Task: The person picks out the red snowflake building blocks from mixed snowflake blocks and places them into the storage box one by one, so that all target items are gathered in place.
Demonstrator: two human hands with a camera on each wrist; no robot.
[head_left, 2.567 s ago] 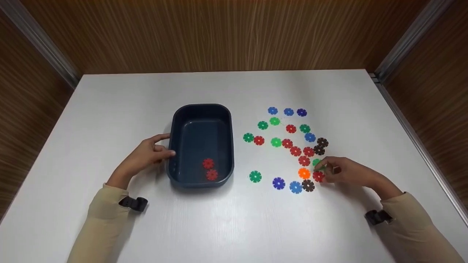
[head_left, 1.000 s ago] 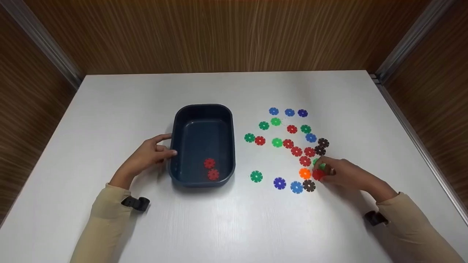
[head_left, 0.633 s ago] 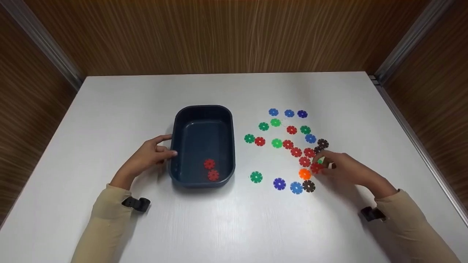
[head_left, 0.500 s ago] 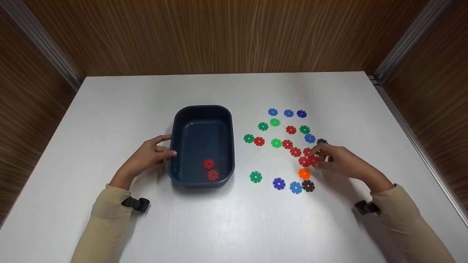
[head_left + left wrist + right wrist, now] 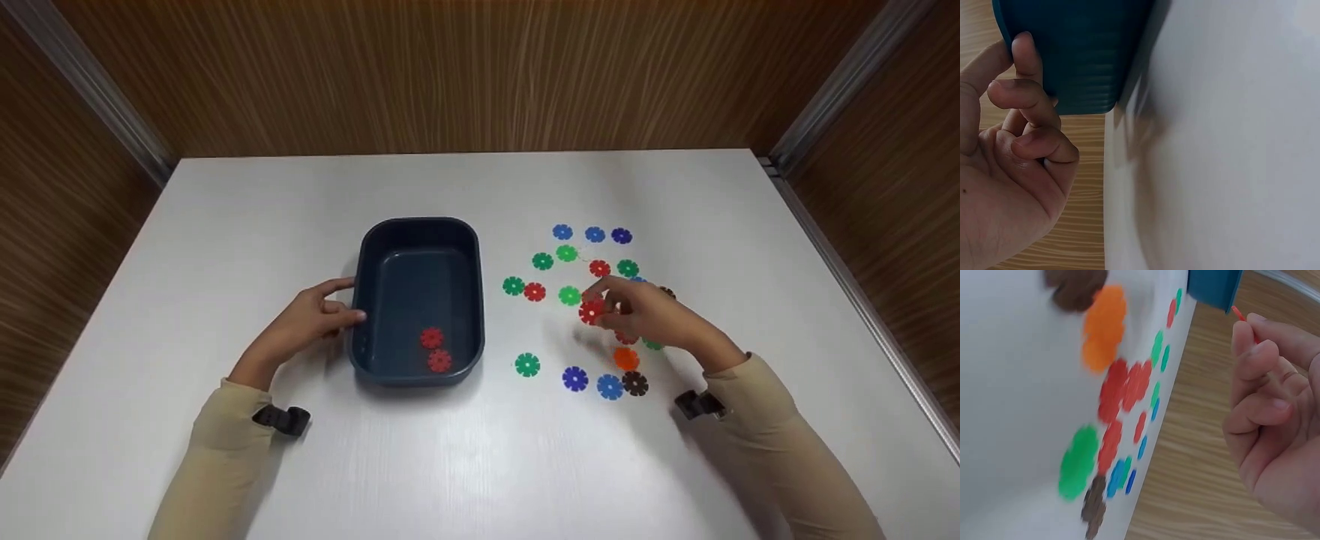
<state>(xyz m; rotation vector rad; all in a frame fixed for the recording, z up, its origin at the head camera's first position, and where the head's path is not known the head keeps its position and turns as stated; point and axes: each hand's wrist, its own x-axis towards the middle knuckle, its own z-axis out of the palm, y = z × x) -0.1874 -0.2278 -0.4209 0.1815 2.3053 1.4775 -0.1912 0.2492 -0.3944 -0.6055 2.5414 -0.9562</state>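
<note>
Head view: the white tabletop [image 5: 420,465] spreads widest, and on it, left of the scattered discs, stands the dark blue tub [image 5: 412,285]. Next in size I see the two hands. The left grip [image 5: 311,315] pinches the tub's left wall, thumb over the rim and forefinger outside, the other fingers folded inward. The right grip [image 5: 641,307] is closed to a thin gap, thumb and forefinger pinching one red disc [image 5: 591,312] by its edge; it hangs above the tabletop, among the loose discs and well apart from the tub. I judge the step in hand to be carrying that disc, so I'd pinch lightly but firmly, travel high enough that the folded fingers clear the green disc [image 5: 570,295] just beside it, and let the left grip brace the tub without tipping it. The right wrist view shows the held disc nearly edge-on, so I'd trust the head view for aim. The tub holds two discs, an upper red disc [image 5: 431,337] and a lower red disc [image 5: 439,361], lying flat side by side towards its near right corner; I cannot tell whether they touch.
</note>
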